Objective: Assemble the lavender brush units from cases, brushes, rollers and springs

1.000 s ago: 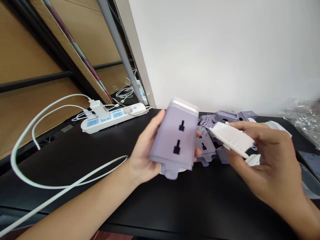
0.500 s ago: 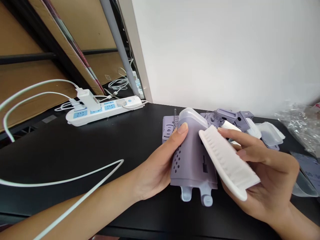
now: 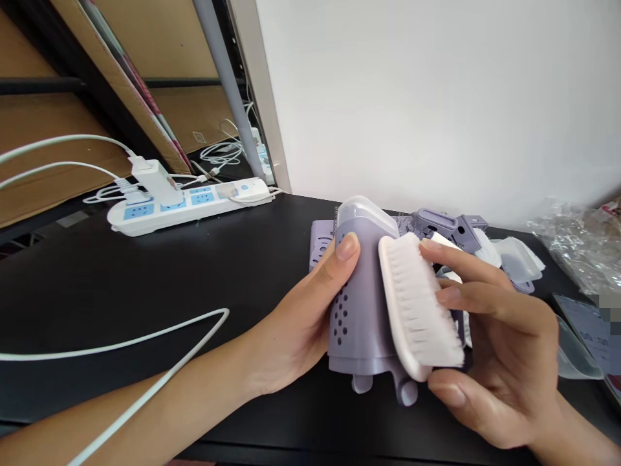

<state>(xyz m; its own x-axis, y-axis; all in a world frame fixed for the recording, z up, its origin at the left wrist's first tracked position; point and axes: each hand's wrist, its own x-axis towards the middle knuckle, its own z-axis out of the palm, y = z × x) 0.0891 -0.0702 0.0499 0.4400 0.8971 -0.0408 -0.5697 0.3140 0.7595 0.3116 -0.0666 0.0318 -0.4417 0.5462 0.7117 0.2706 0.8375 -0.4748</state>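
A purple plastic holder with a pale rim, round holes and two hooks at its lower end is gripped by my left hand, thumb across its front. My right hand has its fingertips on a white scrub brush. The brush's bristles face right, towards my fingers, and its back lies against the holder's right side, covering part of it. Behind the hands several purple plastic parts and a clear cup lie in a heap, partly hidden.
A white power strip with plugs stands at the back left of the black table. A white cable loops over my left forearm. Crinkled clear plastic wrap lies at the right, near a phone-like flat panel. A white wall rises behind.
The brush has swung more upright and moved left, flush against the holder. My right hand has shifted left with it. The holder has turned slightly, and the view has shifted a little.
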